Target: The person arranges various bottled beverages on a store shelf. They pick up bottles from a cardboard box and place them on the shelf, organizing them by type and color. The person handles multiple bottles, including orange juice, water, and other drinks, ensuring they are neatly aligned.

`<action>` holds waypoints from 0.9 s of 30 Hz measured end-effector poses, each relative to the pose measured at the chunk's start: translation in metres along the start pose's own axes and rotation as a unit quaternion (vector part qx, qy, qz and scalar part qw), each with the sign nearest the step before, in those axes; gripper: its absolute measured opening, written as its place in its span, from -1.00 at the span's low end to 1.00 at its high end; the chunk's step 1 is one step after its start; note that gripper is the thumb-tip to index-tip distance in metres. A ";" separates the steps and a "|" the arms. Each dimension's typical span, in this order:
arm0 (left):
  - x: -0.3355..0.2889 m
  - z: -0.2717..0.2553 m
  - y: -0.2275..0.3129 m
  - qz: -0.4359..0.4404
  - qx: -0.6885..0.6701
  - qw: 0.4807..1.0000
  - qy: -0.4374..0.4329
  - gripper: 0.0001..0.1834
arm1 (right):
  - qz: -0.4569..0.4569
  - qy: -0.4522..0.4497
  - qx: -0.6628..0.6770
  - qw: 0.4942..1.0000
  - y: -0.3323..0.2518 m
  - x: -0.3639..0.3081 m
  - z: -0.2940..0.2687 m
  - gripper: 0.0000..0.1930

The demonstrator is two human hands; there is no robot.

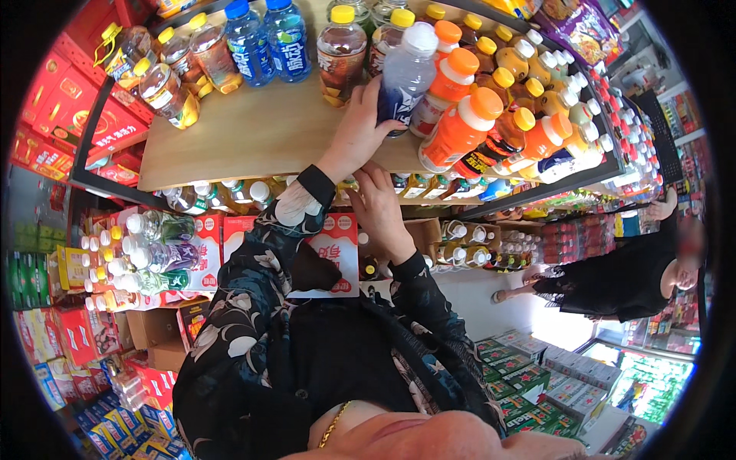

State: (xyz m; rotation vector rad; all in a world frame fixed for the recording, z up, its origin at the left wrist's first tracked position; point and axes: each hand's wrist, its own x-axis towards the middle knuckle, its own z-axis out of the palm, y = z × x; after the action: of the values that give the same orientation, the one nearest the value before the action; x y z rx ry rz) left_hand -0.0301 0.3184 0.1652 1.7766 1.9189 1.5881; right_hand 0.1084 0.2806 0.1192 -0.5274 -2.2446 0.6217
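Observation:
My left hand [359, 126] grips a clear drink bottle [404, 75] with a white cap and a dark blue label, thumb in front and fingers around its left side. The bottle stands upright or nearly so at the front of a wooden shelf [253, 138]; I cannot tell whether its base touches the board. Right beside it is an orange bottle [458, 130] with an orange cap. A brown tea bottle [341, 50] with a yellow cap is on its left. Lower down, my right hand [381, 211] reaches to the shelf's front edge, fingers stretched out, holding nothing visible.
Two blue-capped bottles [287, 42] and several yellow-capped ones stand on the shelf's left side. A lower tier holds more bottles. Stacked beer cartons [521, 376] lie at the lower right. A person in black [613, 268] stands at the right.

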 end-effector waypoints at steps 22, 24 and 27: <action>-0.381 -0.220 -0.056 -0.367 0.073 0.855 0.360 -0.71 | -0.040 -0.011 -0.094 0.995 -0.003 -0.012 0.017 -0.47; -0.420 -0.241 -0.070 -0.353 0.147 0.813 0.439 -0.53 | -0.040 -0.011 -0.099 0.994 -0.003 -0.012 0.020 -0.47; -0.441 -0.275 -0.091 -0.363 0.214 0.780 0.463 -0.32 | -0.019 -0.002 -0.113 0.993 -0.005 -0.011 0.022 -0.49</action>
State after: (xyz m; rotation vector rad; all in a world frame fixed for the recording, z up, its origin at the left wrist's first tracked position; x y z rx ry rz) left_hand -0.1297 -0.1678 -0.0147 -0.0219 2.9866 1.8850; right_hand 0.0980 0.2649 0.1023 -0.5925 -2.3372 0.3502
